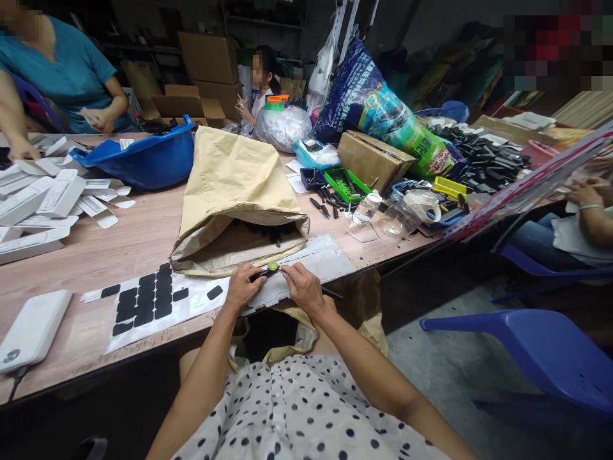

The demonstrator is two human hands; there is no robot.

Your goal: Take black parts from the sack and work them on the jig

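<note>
My left hand [243, 285] and my right hand [301, 287] meet at the table's near edge, both pinched on a small black part with a green round top [272, 268]. They rest over a white sheet [316, 259] lying in front of an open tan paper sack [230, 191], whose mouth shows dark parts inside. To the left lies a white backing sheet with several black pads [143, 300] stuck to it.
A white power bank [31, 329] lies at the near left. A blue basin [143, 160], white cartons [43, 198], a green tray [345, 184], a cardboard box [373, 160], a water bottle [366, 207] and black parts [479, 156] crowd the table. Other people sit at far left, back and right. A blue chair [541, 351] stands at my right.
</note>
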